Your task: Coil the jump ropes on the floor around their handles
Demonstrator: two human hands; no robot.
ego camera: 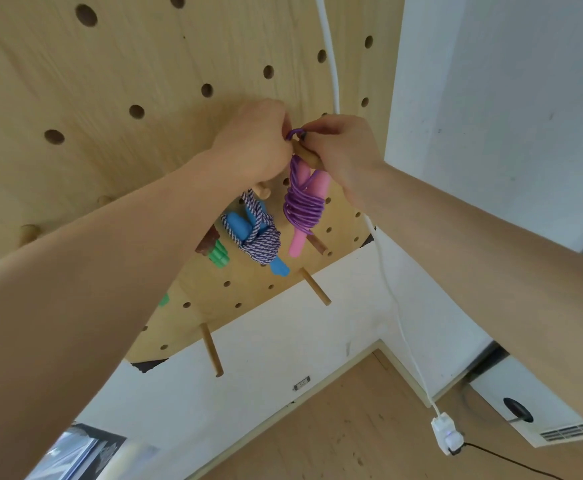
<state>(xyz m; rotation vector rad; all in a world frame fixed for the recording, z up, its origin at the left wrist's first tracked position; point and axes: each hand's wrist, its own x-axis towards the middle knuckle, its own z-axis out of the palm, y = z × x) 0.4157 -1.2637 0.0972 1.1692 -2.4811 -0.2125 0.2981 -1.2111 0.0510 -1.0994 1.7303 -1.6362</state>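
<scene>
Two hands (297, 147), glossy purple rope (300, 206), wooden peg (306, 154)

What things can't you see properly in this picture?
Head view:
- The fingers of the left hand and right hand are curled away behind the knuckles at the purple loop.
- Most of the wooden peg is hidden by both hands.
- The green handles are mostly hidden behind the left forearm and the blue-handled rope.
- The black cable on the floor is cut off by the bottom edge.
</scene>
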